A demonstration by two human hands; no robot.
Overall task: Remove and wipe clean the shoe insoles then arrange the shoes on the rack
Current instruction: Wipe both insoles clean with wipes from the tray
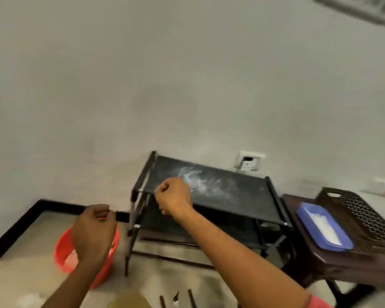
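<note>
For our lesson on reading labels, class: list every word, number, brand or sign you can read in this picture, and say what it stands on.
None: no text can be read in this picture.
On the socket: any marking is too blurred to read.
On the wall unit, top right: too blurred to read.
On the rack, bucket, tray and basket: no label shows.

The person is stretching both bare forearms forward, the left grip (pixel 93 230) and the right grip (pixel 172 196) each showing curled fingers, backs upward.
</note>
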